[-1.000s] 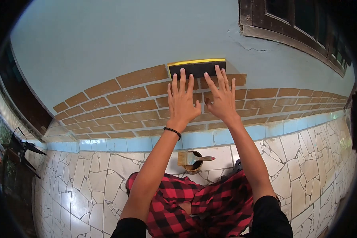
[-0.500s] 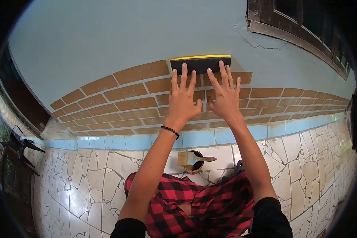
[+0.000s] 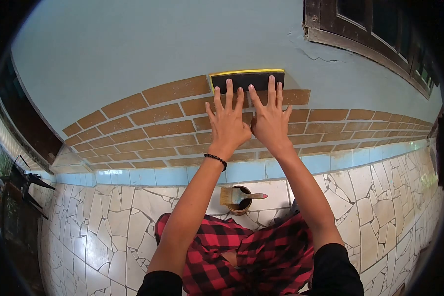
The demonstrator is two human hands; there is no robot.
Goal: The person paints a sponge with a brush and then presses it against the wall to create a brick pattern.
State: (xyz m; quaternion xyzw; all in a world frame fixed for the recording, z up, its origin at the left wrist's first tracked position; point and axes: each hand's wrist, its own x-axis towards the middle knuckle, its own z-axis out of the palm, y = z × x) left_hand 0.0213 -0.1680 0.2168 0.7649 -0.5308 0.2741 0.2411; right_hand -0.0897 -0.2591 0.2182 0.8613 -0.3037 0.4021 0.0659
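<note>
A black rectangular block with a yellow edge (image 3: pixel 246 79) lies against the wall (image 3: pixel 148 44), at the top of the brown brick pattern (image 3: pixel 170 129). My left hand (image 3: pixel 228 121), with a black bead bracelet at the wrist, presses its fingertips on the block's left part, fingers spread. On the block's middle and right part rest the fingertips of my right hand (image 3: pixel 271 121), its fingers also apart. The two thumbs are close together below the block. The surface behind the block is hidden.
A paintbrush (image 3: pixel 241 196) lies across a small pot (image 3: pixel 239 207) on the stone-patterned floor (image 3: pixel 103 237) before my legs. Light blue tiles (image 3: pixel 172 176) run along the wall's foot. A dark window frame (image 3: pixel 350 44) is at upper right, a dark chair (image 3: pixel 34 190) at left.
My right hand has shifted left along the block, closer to my left hand. The block stays at the same place on the wall, and both hands remain on it.
</note>
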